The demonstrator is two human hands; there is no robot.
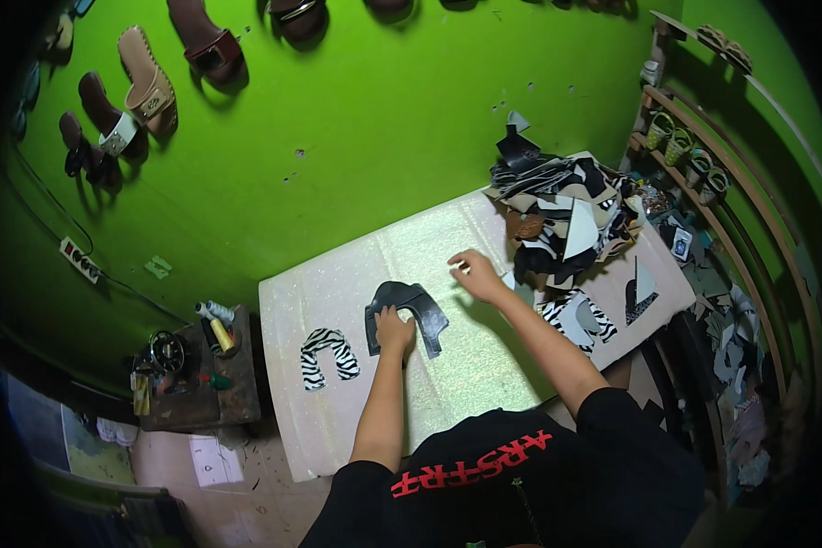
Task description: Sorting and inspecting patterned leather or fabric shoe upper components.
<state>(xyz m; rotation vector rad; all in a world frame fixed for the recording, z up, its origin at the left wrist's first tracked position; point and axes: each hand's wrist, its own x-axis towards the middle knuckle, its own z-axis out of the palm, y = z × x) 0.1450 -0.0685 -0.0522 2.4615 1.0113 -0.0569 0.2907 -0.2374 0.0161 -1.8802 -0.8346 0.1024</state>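
My left hand (393, 331) lies with its fingers stretched out on black, arch-shaped leather pieces (408, 298), which look stacked or overlapping, and presses them to the table. To the right, my right hand (475, 276) is raised over the shimmering pale tabletop (447, 402), apart from the leather. Its fingers curl in toward the thumb like a pinch; whether something small is between them cannot be made out. Left of my left hand, a zebra-striped arch-shaped piece (327, 358) lies flat, touched by neither hand.
A heap of cut scraps (566, 219) covers the table's far right corner. Nearer are zebra-striped offcuts (603, 320) and a dark scrap (640, 297). A sewing machine stand (201, 388) with thread spools is at left. Sandals (151, 91) hang on the green wall; wooden racks (731, 183) stand right.
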